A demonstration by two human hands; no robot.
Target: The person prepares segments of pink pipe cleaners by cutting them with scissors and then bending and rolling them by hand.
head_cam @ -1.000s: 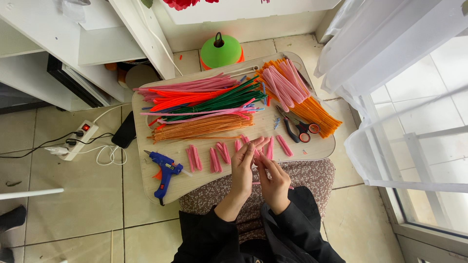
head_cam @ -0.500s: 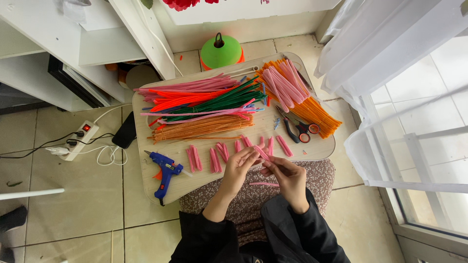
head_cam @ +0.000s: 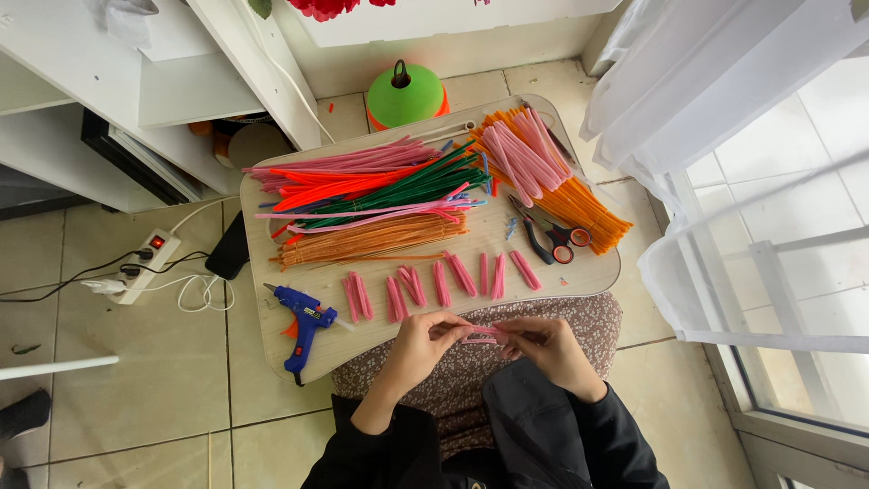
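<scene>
My left hand [head_cam: 424, 342] and my right hand [head_cam: 545, 346] meet over my lap, just below the near edge of a wooden lap table [head_cam: 380, 337]. Both pinch a short pink pipe cleaner piece [head_cam: 482, 333] between their fingertips. A row of folded pink pipe cleaner pieces [head_cam: 441, 282] lies on the table right above my hands. Behind them lie bundles of long pipe cleaners: orange [head_cam: 371, 241], green [head_cam: 407, 188], red and pink [head_cam: 348, 165], plus a pink and orange pile [head_cam: 543, 177] at the right.
A blue glue gun [head_cam: 303, 321] lies at the table's near left. Red-handled scissors and pliers [head_cam: 550, 237] rest at its right. A green cone-shaped thing [head_cam: 405, 91] stands behind the table. A power strip [head_cam: 145, 264] with cables lies on the floor at left. White curtain [head_cam: 724, 163] hangs right.
Both hands came down from over the row of pink pieces on the table to my lap, bringing one pink piece held between them.
</scene>
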